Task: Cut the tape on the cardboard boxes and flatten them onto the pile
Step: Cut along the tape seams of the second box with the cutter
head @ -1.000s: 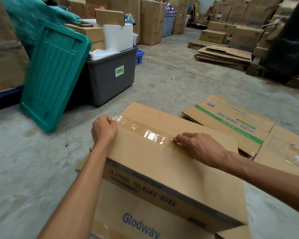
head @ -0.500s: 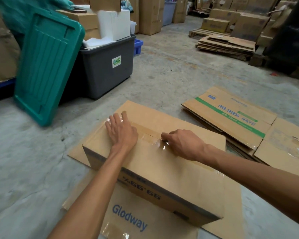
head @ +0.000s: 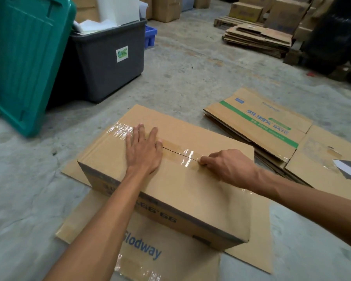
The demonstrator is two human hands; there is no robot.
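A closed brown cardboard box lies on a flattened "Glodway" carton on the concrete floor. Clear tape runs along the box's top seam, and a thin dark slit shows in it between my hands. My left hand rests flat on the top, fingers spread, over the seam. My right hand is curled, its fingertips pinched against the tape at the slit's right end; anything inside the fingers is hidden. A pile of flattened boxes lies just right of the box.
A grey plastic bin with white foam stands at the left rear, a teal lid leaning on it and a blue crate behind. A second stack of flat cardboard and whole cartons sit far back right.
The box has been lowered flat onto the carton. My left hand went from gripping the far corner to lying flat on top. My right hand's fingertips slid right along the seam, leaving a slit.
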